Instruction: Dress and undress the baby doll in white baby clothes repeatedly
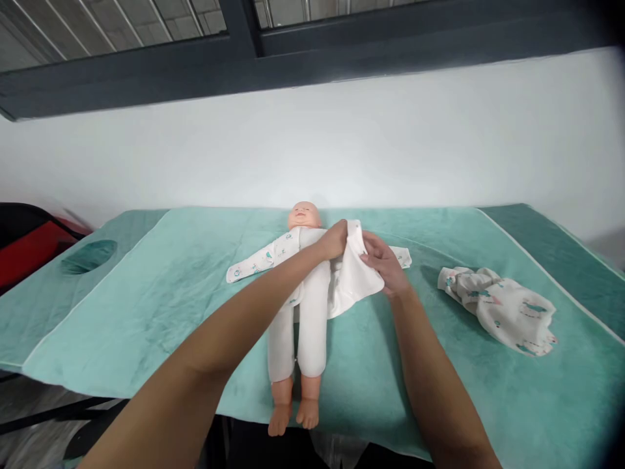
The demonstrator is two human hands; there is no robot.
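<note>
A baby doll [313, 319] lies on its back on a massage table, head toward the wall and bare feet toward me. White cloth covers its body and legs. A printed white baby shirt [359, 280] is on it, one sleeve spread out to the left, the other to the right, partly behind my right hand. My left hand [334, 240] is closed at the shirt's raised front panel, its fingertips partly hidden by the cloth. Just beside it, my right hand [383, 260] grips the outer edge of that same panel, whose plain white inner side faces me.
A crumpled printed white garment [508, 309] lies to the right on the green table cover [195, 280]. The cover has a face hole [89, 256] at the left end. Behind the table stands a white wall [312, 143] below a dark window frame.
</note>
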